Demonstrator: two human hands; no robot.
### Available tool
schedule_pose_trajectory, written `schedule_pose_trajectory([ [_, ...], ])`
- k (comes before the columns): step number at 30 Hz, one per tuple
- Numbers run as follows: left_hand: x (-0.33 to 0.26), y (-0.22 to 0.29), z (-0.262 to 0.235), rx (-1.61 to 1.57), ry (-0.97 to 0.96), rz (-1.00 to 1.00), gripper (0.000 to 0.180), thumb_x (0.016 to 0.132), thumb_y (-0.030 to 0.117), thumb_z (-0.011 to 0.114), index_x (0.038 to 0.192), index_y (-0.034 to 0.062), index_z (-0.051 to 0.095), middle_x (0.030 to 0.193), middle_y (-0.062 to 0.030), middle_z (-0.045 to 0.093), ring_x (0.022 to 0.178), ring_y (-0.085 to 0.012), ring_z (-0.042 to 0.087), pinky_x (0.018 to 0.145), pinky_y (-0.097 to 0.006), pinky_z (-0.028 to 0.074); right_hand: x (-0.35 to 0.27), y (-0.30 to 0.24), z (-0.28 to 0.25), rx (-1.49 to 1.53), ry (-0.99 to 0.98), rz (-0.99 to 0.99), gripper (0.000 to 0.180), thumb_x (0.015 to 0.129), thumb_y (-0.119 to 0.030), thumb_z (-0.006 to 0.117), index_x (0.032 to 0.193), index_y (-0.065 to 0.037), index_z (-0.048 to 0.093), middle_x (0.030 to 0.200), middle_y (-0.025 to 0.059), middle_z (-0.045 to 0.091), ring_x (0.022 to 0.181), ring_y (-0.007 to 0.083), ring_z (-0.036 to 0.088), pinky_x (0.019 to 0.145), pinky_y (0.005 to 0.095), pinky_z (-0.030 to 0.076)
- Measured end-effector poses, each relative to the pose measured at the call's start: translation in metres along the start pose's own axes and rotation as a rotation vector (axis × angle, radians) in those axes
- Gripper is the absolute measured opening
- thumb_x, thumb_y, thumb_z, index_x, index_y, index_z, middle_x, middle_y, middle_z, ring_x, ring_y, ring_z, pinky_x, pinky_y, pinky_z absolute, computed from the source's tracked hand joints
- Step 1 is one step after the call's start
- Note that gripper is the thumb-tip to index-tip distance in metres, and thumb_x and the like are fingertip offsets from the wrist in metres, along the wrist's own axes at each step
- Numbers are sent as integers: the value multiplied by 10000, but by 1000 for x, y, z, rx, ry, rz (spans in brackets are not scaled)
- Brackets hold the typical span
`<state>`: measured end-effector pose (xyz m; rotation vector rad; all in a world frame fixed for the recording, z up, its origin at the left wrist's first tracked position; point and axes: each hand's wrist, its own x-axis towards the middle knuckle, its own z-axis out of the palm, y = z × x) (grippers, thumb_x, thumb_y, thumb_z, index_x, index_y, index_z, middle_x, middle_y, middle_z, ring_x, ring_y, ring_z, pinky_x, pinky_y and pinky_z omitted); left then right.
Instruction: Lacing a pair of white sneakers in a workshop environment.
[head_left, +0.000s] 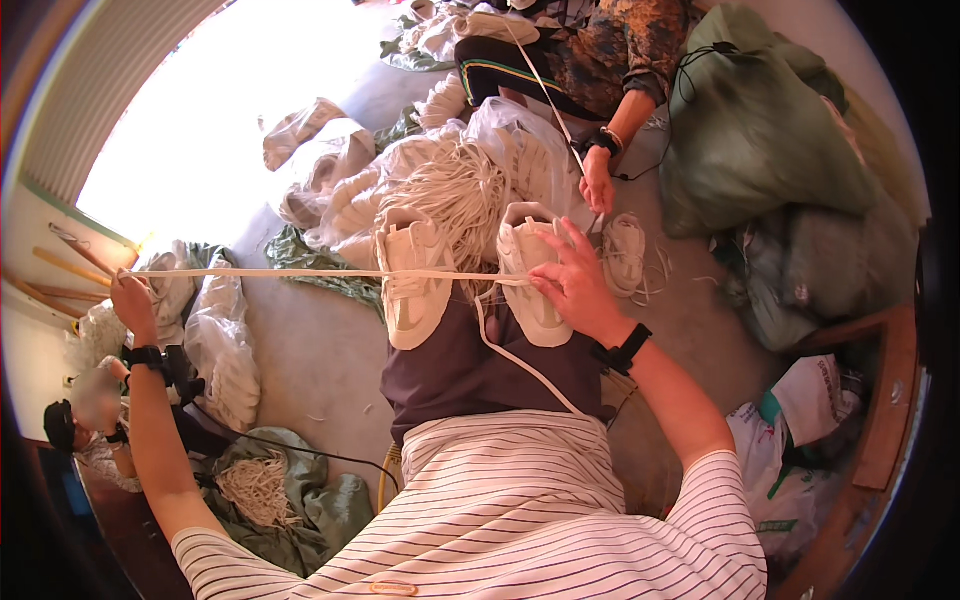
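Observation:
Two white shoes (415, 285) (530, 250) rest side by side on my lap, toes toward me. A long white shoelace (300, 272) is stretched nearly level across the left shoe to the right one. At its far left end my left hand (133, 303), arm held out, is closed on it. My right hand (580, 285) lies against the right shoe, thumb and forefinger pinching the lace while the other fingers spread. A loose length of lace hangs from there onto my striped shirt (500, 460).
Ahead lies a heap of loose laces (455, 195) among bagged white shoes (340, 165). A co-worker's hand (597, 185) holds a taut lace beside a single shoe (624, 255). Green sacks (760, 130) stand right; another person (95, 430) sits left near a lace-filled sack (260, 490).

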<state>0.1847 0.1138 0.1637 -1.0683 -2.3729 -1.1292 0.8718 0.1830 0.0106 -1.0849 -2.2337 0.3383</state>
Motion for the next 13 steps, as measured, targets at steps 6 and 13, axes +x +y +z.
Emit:
schedule_pose_trajectory([
  [6, -14, 17, 23, -271, -41, -137, 399, 983, 309, 365, 856, 0, 582, 602, -60, 561, 494, -164, 520, 491, -309, 429, 2, -2, -11, 54, -97, -67, 190, 893, -206, 637, 816, -35, 665, 1212, 108, 597, 1329, 366, 369, 1095, 466, 287],
  [13, -75, 91, 88, 20, -122, 964, 227, 959, 249, 564, 831, 62, 547, 739, -42, 601, 647, -244, 565, 592, -297, 486, 19, -58, -62, 847, -269, 132, 314, 984, -255, 530, 756, -47, 588, 1075, 96, 643, 1261, 310, 465, 1048, 426, 346],
])
